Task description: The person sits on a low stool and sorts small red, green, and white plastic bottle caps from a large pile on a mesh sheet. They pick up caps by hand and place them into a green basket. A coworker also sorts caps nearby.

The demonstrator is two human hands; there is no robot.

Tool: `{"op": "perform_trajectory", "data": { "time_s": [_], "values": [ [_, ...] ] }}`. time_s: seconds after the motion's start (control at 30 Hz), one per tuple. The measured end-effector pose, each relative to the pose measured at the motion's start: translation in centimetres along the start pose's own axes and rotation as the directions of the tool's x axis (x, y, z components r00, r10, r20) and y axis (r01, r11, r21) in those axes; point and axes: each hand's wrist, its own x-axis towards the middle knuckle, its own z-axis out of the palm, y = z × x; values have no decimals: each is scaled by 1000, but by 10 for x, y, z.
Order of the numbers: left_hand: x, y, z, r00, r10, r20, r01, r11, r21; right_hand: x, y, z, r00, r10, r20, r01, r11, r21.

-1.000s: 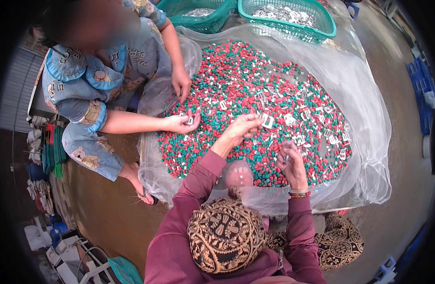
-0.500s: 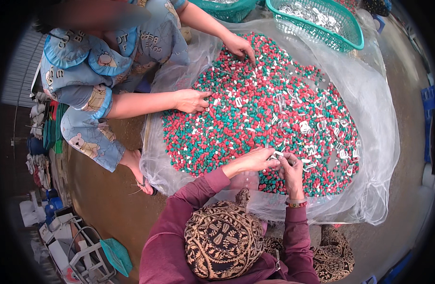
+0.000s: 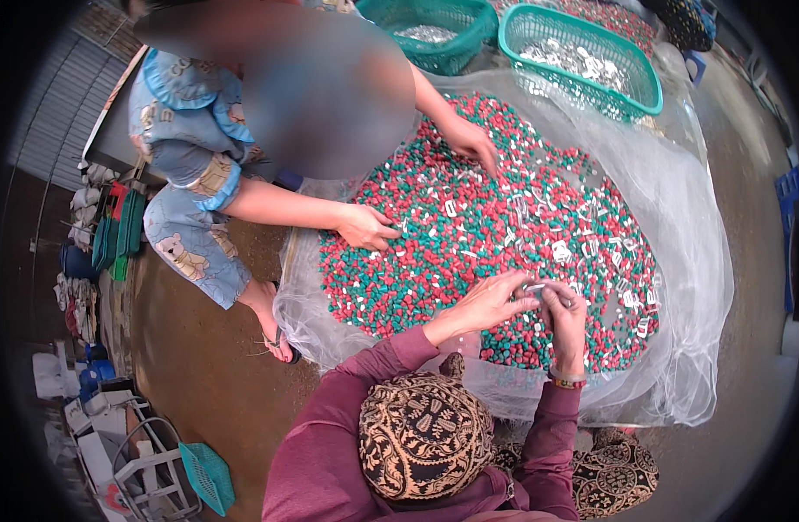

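My left hand (image 3: 493, 300), in a maroon sleeve, comes in from the lower left and pinches one side of a small pale buckle-like piece (image 3: 535, 288). On its other side, the thumb and fingers of my right hand (image 3: 566, 317) hold it too; a beaded bracelet circles that wrist. Fingers cover part of the piece, so its full shape is hidden. Both hands are just over a wide spread of red, green and white pebble-like bits (image 3: 434, 252). Several white frame-shaped pieces (image 3: 562, 251) lie scattered among them, mostly to the right.
Across on the left, a co-worker in blue printed clothes has one hand (image 3: 367, 228) and another hand (image 3: 471, 142) on the bits. Pale mesh (image 3: 691, 261) surrounds the spread. Two green baskets, one large (image 3: 656, 91) and another (image 3: 478, 48), hold pale pieces. My patterned knee (image 3: 425, 435) is below.
The view has shifted slightly. My hands still hold the pale piece, now turned more edge-on. Both of the co-worker's hands have moved a little nearer to me.
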Motion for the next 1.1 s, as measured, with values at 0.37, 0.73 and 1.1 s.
{"op": "perform_trajectory", "data": {
  "time_s": [0.37, 0.73, 1.1],
  "values": [
    [1, -9, 27, 999, -11, 52, 34, 887, -461, -25, -12, 11, 931, -251, -265, 190, 953, -236],
    [8, 14, 9, 985, 19, -172, -47, 985, -163, -27, -20, 25, 969, -86, -233, 103, 993, 65],
    [3, 18, -6, 999, 40, 7, -26, 771, -636, -43, -27, 41, 946, -189, -263, 253, 939, 235]
  ]
}}
